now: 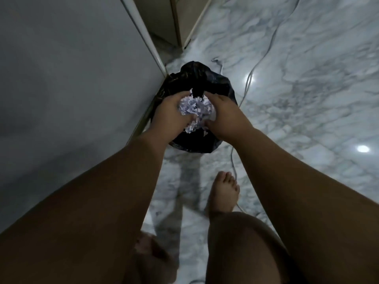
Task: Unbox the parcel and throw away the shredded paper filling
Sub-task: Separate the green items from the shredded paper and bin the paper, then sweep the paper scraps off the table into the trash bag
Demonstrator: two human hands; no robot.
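A wad of white and pale purple shredded paper (194, 111) is pressed between both of my hands, directly above a bin lined with a black plastic bag (196, 80). My left hand (170, 111) cups the wad from the left and my right hand (223, 117) from the right. A few loose shreds hang below the wad over the bag's dark opening. The parcel box is not in view.
The bin stands on a glossy marble floor (297, 89) against a grey wall (71, 78) on the left. A thin white cable (248, 78) trails across the floor just right of the bin. My bare right foot (224, 191) stands close behind it.
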